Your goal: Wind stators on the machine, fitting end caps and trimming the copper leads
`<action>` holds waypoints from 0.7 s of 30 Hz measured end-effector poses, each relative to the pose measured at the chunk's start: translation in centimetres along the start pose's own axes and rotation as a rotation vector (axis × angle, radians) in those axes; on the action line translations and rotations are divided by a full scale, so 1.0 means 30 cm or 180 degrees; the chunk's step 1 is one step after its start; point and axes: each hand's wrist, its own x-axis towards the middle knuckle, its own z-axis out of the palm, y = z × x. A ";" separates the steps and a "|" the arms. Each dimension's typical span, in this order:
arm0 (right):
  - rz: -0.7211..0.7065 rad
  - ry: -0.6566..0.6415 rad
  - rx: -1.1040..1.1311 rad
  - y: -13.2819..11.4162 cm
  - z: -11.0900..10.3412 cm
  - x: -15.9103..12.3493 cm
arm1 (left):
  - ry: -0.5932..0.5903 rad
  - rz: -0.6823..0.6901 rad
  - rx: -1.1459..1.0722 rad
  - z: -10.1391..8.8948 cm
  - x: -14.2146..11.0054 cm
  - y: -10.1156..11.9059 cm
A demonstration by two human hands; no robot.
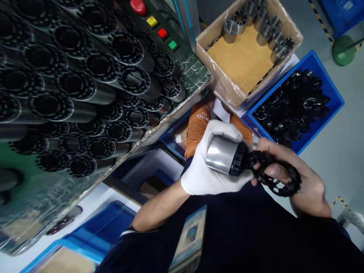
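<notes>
My left hand [210,167], in a white glove, is wrapped around a shiny metal cylinder [222,155] held on its side over my lap. A black slotted end piece [238,159] sits on the cylinder's right end. My bare right hand [298,174] is closed on black plastic rings [280,180], with thumb and fingers through and around them. The rings come close to the cylinder's black end; whether they touch it I cannot tell. How many rings there are is unclear, as they overlap.
Many similar cylinders [104,91] with black ends crowd the green workbench [196,74] at left. Red, yellow and green buttons [162,33] line its back. A carton [227,89] of metal cylinders and a blue bin [338,102] of black parts stand at upper right.
</notes>
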 end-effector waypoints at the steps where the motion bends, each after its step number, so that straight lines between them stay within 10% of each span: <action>1: 0.0067 0.0077 0.0083 0.021 0.005 0.003 | 0.0108 0.0076 0.0123 0.006 0.000 0.005; 9: -0.1348 0.1448 -0.1405 0.101 0.055 0.037 | 0.0840 -0.0517 0.0258 0.047 0.007 0.031; 14: -0.1365 0.1211 -0.1130 0.062 0.073 0.041 | 0.1603 -0.0936 -0.1041 0.096 0.028 0.061; 21: -0.1424 0.1294 -0.0591 0.116 0.105 0.063 | 0.2097 -0.0891 -0.0750 0.146 0.101 0.106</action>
